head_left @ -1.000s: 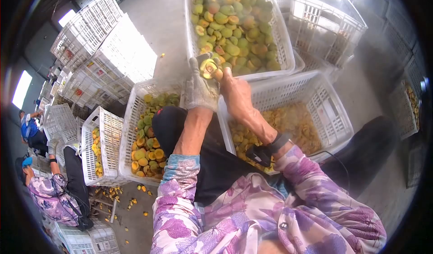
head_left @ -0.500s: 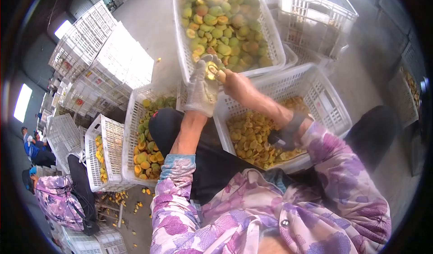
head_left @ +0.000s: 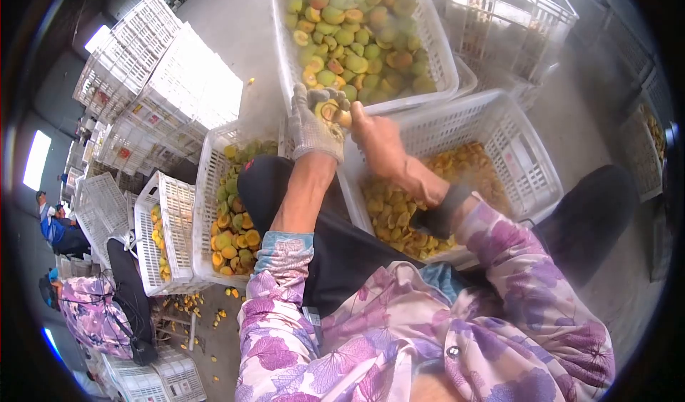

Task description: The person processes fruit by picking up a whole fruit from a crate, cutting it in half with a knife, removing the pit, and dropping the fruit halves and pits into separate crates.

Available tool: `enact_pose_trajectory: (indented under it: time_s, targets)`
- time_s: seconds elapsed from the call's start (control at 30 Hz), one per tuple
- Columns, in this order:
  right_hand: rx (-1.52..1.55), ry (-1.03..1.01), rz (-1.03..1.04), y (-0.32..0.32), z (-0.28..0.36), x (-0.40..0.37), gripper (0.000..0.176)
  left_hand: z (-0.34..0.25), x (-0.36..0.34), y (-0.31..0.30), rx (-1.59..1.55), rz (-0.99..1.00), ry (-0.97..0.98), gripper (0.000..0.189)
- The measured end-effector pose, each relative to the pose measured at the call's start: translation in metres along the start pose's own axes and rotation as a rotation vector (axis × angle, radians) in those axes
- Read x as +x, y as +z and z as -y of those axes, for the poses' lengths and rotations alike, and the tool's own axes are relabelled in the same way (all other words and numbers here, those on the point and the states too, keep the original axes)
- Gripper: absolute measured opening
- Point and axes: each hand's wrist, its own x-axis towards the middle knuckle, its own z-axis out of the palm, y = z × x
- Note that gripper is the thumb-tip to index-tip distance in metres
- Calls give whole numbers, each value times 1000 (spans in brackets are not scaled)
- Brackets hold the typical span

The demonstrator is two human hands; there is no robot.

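My left hand point(head_left: 317, 134), in a whitish glove with grey fingertips, is closed round a halved peach point(head_left: 327, 109), its yellow cut face showing. My right hand point(head_left: 379, 141), bare with a dark band at the wrist, grips a short tool by its pale handle point(head_left: 343, 119). The tool's working end is against the cut face and I cannot make out its shape. Both hands are just in front of a white crate point(head_left: 448, 63) of green-yellow peaches. Below my right forearm, another white crate point(head_left: 524, 149) holds yellow fruit pieces point(head_left: 399, 220).
On the left stand a crate point(head_left: 203, 209) of peach halves and a smaller crate point(head_left: 182, 224). Stacked white crates point(head_left: 171, 81) rise behind them, with more crates point(head_left: 510, 24) at back right. A co-worker in a floral top point(head_left: 87, 306) sits at left. Fruit scraps point(head_left: 220, 316) lie on the floor.
Both hands stay together at the peach half, now slightly lower in view. My left fingers have shifted on it, and my right hand has turned a little with the tool.
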Motion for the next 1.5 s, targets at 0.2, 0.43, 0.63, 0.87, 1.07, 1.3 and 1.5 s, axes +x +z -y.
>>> enact_pose_trajectory:
  time_s: [0.2,0.43,0.63,0.87,1.07,1.3,1.5]
  targets:
    - [395,140,20,-5,23,-8,25,1,4,-9,-3,-22,-18,36]
    - [148,106,-146,-7,34,3,28,2,15,-17,-180,239,1,20]
    - [24,263,-12,-1,47,12,26,-7,7,-17,-30,138,61,34]
    - [137,96,45,-13,42,8,25,-15,0,-9,-55,-27,66,37]
    - [177,31,259,-37,36,7,28,-9,-9,-2,25,73,68,42]
    - [-272,-103,164,-47,28,15,43,-2,-1,-10,-4,-116,-47,36]
    - [-321,-325,206,-65,3,38,49,-1,7,-15,92,-128,-82,31]
